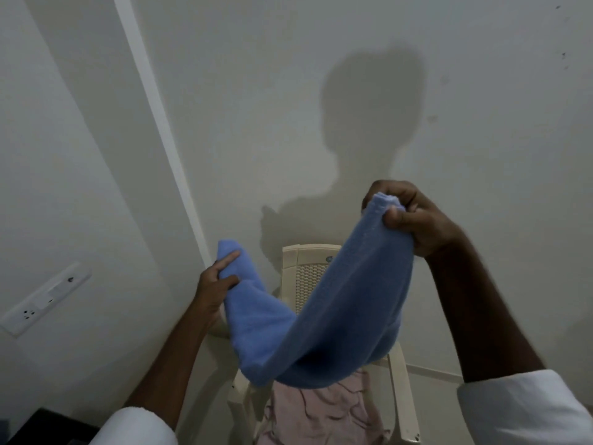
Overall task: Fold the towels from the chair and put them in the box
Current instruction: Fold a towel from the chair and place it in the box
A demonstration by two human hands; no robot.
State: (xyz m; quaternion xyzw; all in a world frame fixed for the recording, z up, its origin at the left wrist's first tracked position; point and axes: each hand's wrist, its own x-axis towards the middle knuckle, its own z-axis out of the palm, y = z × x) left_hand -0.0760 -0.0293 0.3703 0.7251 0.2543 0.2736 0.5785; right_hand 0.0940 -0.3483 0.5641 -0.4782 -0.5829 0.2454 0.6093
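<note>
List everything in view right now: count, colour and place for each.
blue towel: one, blue, held up sagging between both grips, above the chair
pink cloth: one crumpled heap, piece count unclear, pink, on the chair seat
chair: one, cream plastic, against the wall
switch plate: one, white, left wall
wall strip: one, white, running up the wall
dark object: one, black, bottom left corner, unidentifiable
sleeves: two, white, bottom edge
left grip: one, pinching the towel's lower end
right grip: one, pinching the towel's higher end

A home room: plain painted wall (288, 91), wall socket (45, 297), plastic chair (308, 271).
</note>
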